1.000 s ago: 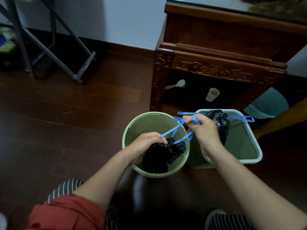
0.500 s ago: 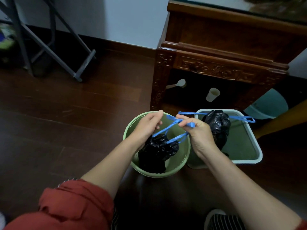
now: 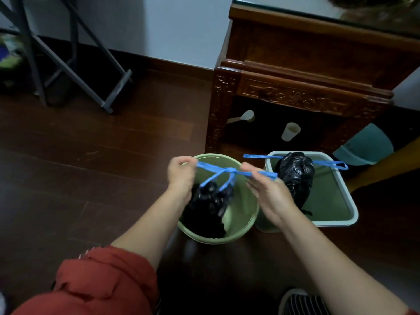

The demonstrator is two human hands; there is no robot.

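Drawstring (image 3: 229, 170) is stretching taut and almost level, its long axis running from 9 to 3 o'clock, with a knot sitting mid-span above the round green bin (image 3: 250, 214). Left hand (image 3: 180, 176) is pinching the 9 o'clock end, grip narrow on the blue strip. Right hand (image 3: 268, 192) is pinching the 3 o'clock end between thumb and fingertip, the other fingers lying straighter. Two strands are dropping from the knot toward 7 o'clock into the black bag (image 3: 208, 208), which is sitting inside the bin against its 9 o'clock wall. Just beside it at 3 o'clock, a square bin (image 3: 354, 214) is holding a second tied bag (image 3: 295, 173). A carved cabinet (image 3: 306, 71) is crowding the 12 o'clock edge, while open floor (image 3: 91, 167) is spreading toward 9 and 10 o'clock.
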